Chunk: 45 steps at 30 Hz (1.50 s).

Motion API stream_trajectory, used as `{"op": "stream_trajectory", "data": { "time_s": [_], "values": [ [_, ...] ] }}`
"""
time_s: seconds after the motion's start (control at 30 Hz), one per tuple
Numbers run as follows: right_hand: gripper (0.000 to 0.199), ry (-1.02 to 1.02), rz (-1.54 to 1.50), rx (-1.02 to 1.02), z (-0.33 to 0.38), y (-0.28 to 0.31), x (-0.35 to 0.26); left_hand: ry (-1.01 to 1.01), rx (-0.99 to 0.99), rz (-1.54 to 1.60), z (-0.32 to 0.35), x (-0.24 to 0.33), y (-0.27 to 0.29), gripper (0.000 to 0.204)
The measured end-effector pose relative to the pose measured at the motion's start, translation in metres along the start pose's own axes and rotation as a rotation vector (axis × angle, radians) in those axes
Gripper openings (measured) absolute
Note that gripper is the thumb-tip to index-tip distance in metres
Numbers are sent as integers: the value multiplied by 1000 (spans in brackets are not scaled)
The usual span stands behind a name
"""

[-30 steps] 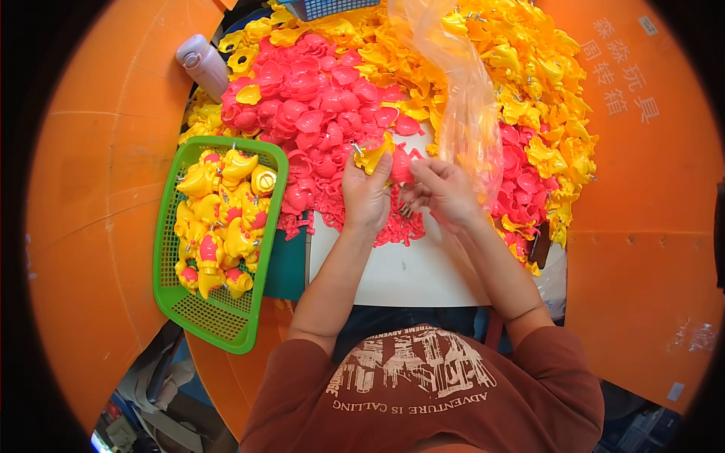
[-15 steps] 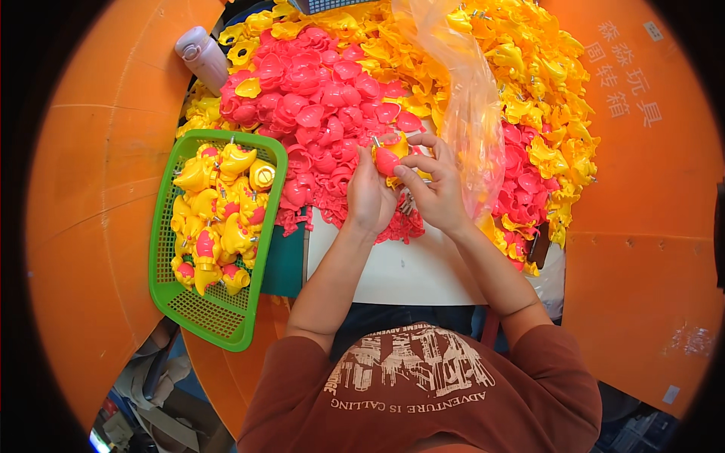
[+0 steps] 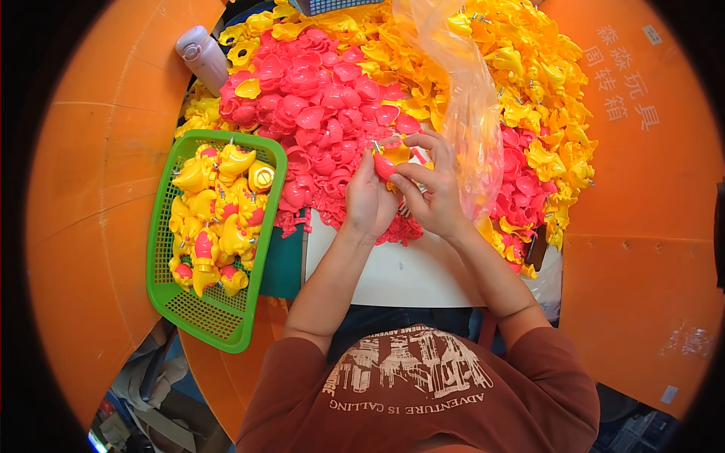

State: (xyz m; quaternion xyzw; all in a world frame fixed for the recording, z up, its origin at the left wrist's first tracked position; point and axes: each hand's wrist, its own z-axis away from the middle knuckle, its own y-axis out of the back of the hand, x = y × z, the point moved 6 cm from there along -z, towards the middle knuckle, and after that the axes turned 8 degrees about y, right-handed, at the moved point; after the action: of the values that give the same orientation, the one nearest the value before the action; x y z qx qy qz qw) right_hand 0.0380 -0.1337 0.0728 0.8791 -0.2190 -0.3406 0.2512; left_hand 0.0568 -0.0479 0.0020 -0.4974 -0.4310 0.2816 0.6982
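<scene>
Between both hands, above the white work surface (image 3: 377, 275), is a small yellow and pink plastic toy part (image 3: 385, 166) with a metal pin sticking up from it. My left hand (image 3: 367, 198) supports its left side, palm turned inward, with the thumb near the pin. From the right, my right hand (image 3: 438, 192) pinches the pink piece, thumb low and fingers curled over the far side. The fingers partly hide the yellow part behind. Just beyond the hands lies a heap of pink plastic shells (image 3: 306, 94).
A green plastic basket (image 3: 249, 332) on the left holds several yellow and pink toys with metal pins. Yellow plastic parts (image 3: 544, 83) are heaped at the far side and right. A clear plastic bag (image 3: 476, 121) lies across them. A lilac bottle (image 3: 204, 60) stands far left.
The toy part has turned slightly in my fingers, and my right thumb and fingers have shifted a little on the pink piece. Both hands stay in about the same place.
</scene>
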Motion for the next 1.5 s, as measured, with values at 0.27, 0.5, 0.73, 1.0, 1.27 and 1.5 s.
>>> {"op": "stream_trajectory", "data": {
  "time_s": [0.27,0.5,0.73,1.0,1.27,1.5],
  "values": [
    [10,-64,9,-12,0,1,5,-28,18,-70,1,-1,-7,47],
    [20,-185,-454,123,-30,-7,52,-140,46,-114,1,15,7,44],
    [27,-387,614,-507,-75,-34,150,-126,69,-74,-5,15,14,44],
    [33,-530,-451,-133,-47,20,104,-165,109,-115,-3,19,18,41],
    [35,-482,-791,153,16,7,38,-100,29,33,-1,2,-3,49],
    [17,-328,-480,274,30,19,28,-119,-4,-85,4,3,-9,54]
  ]
}}
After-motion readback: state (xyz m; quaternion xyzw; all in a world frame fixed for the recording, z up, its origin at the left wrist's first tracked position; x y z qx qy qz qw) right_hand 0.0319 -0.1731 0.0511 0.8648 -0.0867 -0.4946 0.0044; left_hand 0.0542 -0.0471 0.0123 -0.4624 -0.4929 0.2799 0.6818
